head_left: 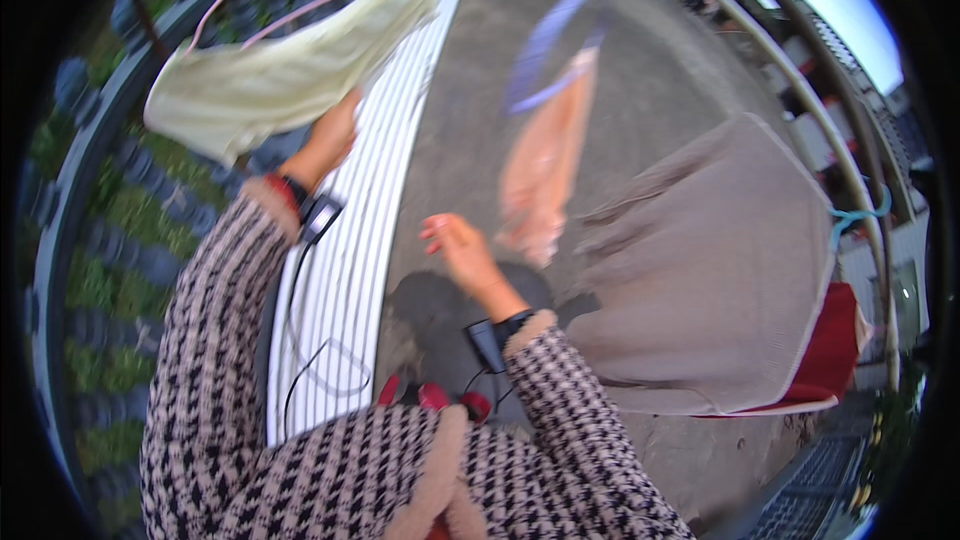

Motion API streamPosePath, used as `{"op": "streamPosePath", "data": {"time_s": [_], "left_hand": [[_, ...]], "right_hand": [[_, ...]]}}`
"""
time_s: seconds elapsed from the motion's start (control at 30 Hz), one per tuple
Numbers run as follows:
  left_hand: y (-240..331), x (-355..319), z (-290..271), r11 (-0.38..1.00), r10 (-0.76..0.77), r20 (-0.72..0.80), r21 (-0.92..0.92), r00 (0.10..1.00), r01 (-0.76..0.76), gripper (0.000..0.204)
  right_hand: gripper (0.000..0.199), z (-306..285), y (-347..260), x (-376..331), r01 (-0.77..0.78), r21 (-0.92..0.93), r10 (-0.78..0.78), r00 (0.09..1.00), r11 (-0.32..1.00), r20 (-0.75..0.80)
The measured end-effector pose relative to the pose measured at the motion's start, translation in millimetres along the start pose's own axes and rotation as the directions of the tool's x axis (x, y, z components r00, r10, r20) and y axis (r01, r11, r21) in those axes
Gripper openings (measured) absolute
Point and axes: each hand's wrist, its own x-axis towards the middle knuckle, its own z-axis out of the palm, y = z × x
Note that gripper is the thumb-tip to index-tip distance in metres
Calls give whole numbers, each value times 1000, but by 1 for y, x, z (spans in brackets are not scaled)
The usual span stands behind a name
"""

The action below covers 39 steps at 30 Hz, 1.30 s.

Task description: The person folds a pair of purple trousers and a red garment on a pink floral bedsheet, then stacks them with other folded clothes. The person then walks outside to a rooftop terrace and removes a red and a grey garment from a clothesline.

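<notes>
Hanging across the white panel's [345,230] left edge, pale cloth [270,85] partly hides the left hand [333,138], grip indeterminable; right of the panel, the right hand [462,252] curls loosely.

Cloth [270,85] — one, pale yellow, plain, thin; surface creased, with soft folds running its length. Held spread at a slant above the panel [365,210]: broad end out past the panel's left edge, narrower end rising over its far end, masking part of the ridges. Lower edge uneven, one corner drooping to a point left of the panel. Slightly blurred.

Hanger [315,4] — one, apparently; pink, slender, curved. Two lengths visible, both meeting the cloth's upper side, left of the panel; one runs out of view. Fastening unclear.
</notes>
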Motion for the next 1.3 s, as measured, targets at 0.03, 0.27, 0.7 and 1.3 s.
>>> {"op": "streamPosePath", "data": {"time_s": [0.03,0.27,0.7,1.3], "left_hand": [[0,1,-1,999,-41,11,5,999,41,41],[-2,-4,1,998,-43,-45,45,998,45,48],[-7,-3,5,994,-81,-13,73,997,82,37],[-27,-36,-20,976,-179,412,-38,893,213,14]], "right_hand": [[36,4,6,-10,-73,-12,73,996,997,-48],[31,-18,62,-49,-180,84,187,978,980,-91],[28,2,62,-55,-206,57,211,974,977,-88],[28,23,46,-59,-320,124,317,947,939,47]]}}
